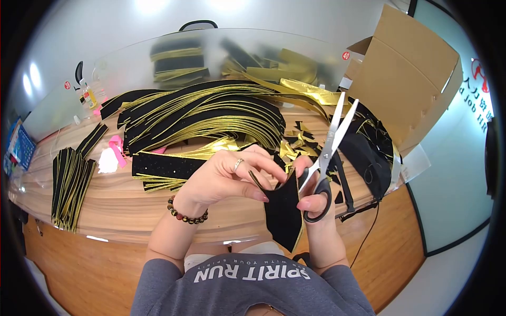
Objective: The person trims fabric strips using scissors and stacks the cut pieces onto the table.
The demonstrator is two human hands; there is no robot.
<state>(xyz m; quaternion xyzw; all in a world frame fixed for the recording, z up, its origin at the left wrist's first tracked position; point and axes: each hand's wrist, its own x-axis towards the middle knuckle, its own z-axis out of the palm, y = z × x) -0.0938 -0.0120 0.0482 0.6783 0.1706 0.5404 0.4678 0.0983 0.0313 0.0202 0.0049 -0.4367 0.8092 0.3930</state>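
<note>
1. Blk fabric piece (283, 218) w/ gold edging is held up just below ctr of frame, by the near edge of the desk (124, 210); upper end is curled, lower end is left hanging in front of the grey shirt (253, 292).
2. L hand (232, 176): curled top of the piece is pinched btwn thumb & fingers. A ring (238, 164) & beaded bracelet (185, 213) are worn.
3. R hand (313, 202): scissors (326, 156) are gripped, thumb put thru a handle loop; a fingertip is held right by the piece's R edge, contact can't be told.
4. Scissor blades are pointed to top of frame, slightly parted, clear of the fabric.
5. Big stack of blk/gold strips (205, 118) is spread across upper ctr; smaller bundle (71, 184) is fanned at L side.
6. Gold/blk offcuts (301, 142) are scattered R of ctr, behind the hands.
7. Cardboard box (416, 63) is seen upper R; pink ribbon (117, 147) is laid L of the big stack.
</note>
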